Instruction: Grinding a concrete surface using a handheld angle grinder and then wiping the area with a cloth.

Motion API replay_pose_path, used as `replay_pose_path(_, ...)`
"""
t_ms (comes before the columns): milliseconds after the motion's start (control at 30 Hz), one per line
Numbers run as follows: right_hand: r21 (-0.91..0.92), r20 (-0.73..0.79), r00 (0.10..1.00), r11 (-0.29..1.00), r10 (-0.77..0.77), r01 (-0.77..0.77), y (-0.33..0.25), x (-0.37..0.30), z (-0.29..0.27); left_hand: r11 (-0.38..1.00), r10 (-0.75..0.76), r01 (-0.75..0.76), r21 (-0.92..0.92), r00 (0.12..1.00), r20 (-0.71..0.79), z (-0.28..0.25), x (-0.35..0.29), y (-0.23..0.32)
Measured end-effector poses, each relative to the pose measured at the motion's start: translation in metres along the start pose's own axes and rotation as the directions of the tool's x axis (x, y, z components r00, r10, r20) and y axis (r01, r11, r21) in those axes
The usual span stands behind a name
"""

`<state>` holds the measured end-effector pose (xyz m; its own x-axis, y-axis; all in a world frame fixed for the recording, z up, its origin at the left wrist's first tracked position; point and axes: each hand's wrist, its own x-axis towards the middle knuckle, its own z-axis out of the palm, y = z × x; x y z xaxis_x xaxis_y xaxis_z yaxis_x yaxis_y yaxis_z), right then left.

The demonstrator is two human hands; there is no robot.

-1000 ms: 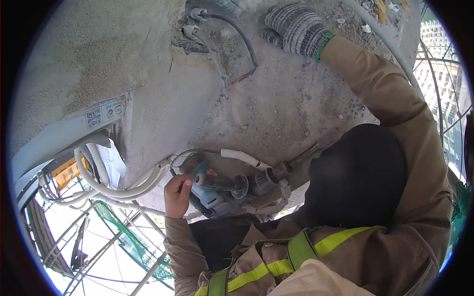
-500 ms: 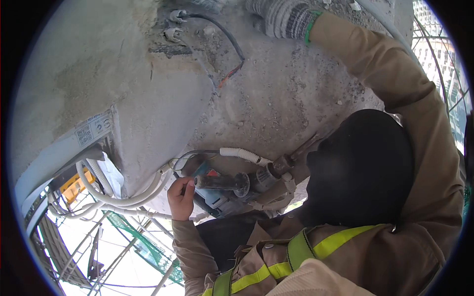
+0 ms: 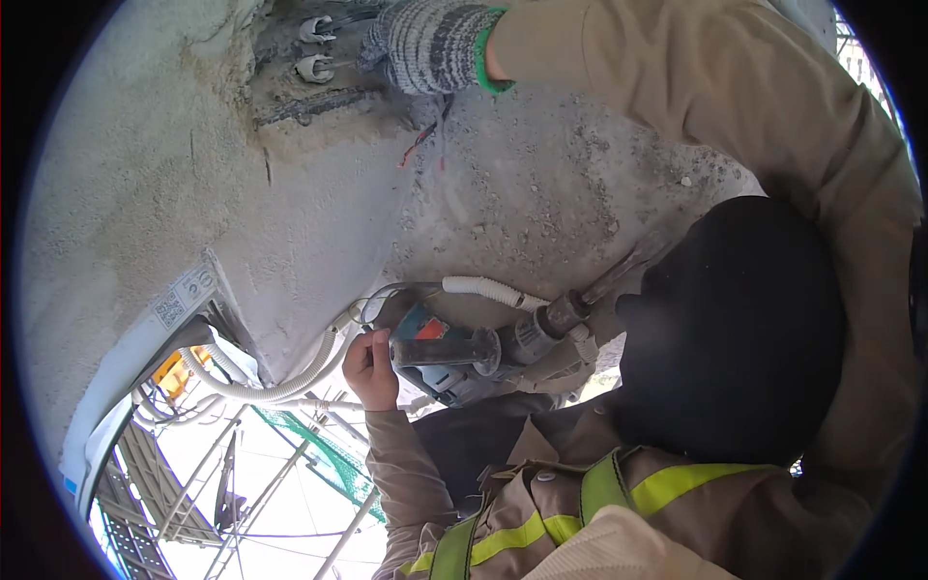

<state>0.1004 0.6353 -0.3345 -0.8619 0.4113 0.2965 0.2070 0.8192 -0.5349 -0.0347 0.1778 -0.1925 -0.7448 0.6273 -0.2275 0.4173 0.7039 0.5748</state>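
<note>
Cable (image 3: 421,141), dark, red-ended, shows below the right grip (image 3: 435,48); whether it or the left grip (image 3: 373,375) pinches, I cannot tell.

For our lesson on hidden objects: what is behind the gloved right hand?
Wire ends show below the right hand, against rough concrete; what lies directly behind the hand is hidden.
</note>
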Motion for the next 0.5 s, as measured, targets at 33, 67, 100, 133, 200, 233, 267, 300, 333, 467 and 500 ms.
replay_pose_path(33, 0.011, -0.005, 1.0, 1.0, -0.003, 0.003, -0.001, 0.001, 0.001, 1.0, -0.011, 0.011, 0.018, 1.0, 0.019, 0.0, -0.001, 0.001)
replay_pose_path(67, 0.024, -0.01, 1.0, 1.0, -0.001, 0.001, -0.001, 0.001, 0.001, 0.999, -0.02, 0.02, 0.028, 0.999, 0.027, 0.0, -0.001, 0.0)
replay_pose_path(100, 0.037, -0.014, 1.0, 0.999, 0.002, -0.001, -0.001, 0.001, 0.001, 1.0, -0.015, 0.015, 0.01, 1.0, 0.015, 0.002, 0.0, -0.001)
replay_pose_path(133, 0.044, -0.018, 1.0, 0.999, -0.002, 0.002, -0.001, 0.001, 0.002, 1.0, -0.012, 0.012, -0.017, 1.0, 0.011, 0.005, 0.002, -0.003)
replay_pose_path(200, 0.057, -0.023, 1.0, 0.998, -0.009, 0.011, -0.001, 0.001, 0.002, 1.0, -0.014, 0.014, -0.003, 1.0, 0.008, 0.007, 0.005, -0.005)
replay_pose_path(233, 0.064, -0.024, 1.0, 0.998, -0.011, 0.012, -0.002, 0.001, 0.002, 1.0, -0.023, 0.023, -0.008, 1.0, 0.013, 0.007, 0.006, -0.006)
replay_pose_path(267, 0.066, -0.022, 1.0, 0.998, -0.016, 0.018, -0.001, 0.002, 0.002, 1.0, -0.016, 0.016, -0.002, 1.0, 0.007, 0.007, 0.007, -0.006)
replay_pose_path(300, 0.066, -0.022, 1.0, 0.998, -0.023, 0.024, -0.002, 0.003, 0.002, 1.0, -0.021, 0.021, 0.011, 1.0, -0.001, 0.007, 0.008, -0.007)
replay_pose_path(333, 0.065, -0.01, 1.0, 0.998, -0.022, 0.023, -0.001, 0.002, 0.002, 0.999, -0.026, 0.026, 0.02, 1.0, -0.008, 0.007, 0.008, -0.008)
replay_pose_path(467, 0.07, -0.005, 0.999, 0.997, -0.041, 0.041, -0.005, 0.007, 0.007, 1.0, 0.003, -0.003, 0.029, 1.0, 0.0, 0.006, 0.01, -0.01)
replay_pose_path(500, 0.07, -0.002, 0.999, 0.996, -0.048, 0.048, -0.006, 0.009, 0.008, 1.0, -0.013, 0.013, 0.021, 1.0, 0.001, 0.005, 0.01, -0.01)
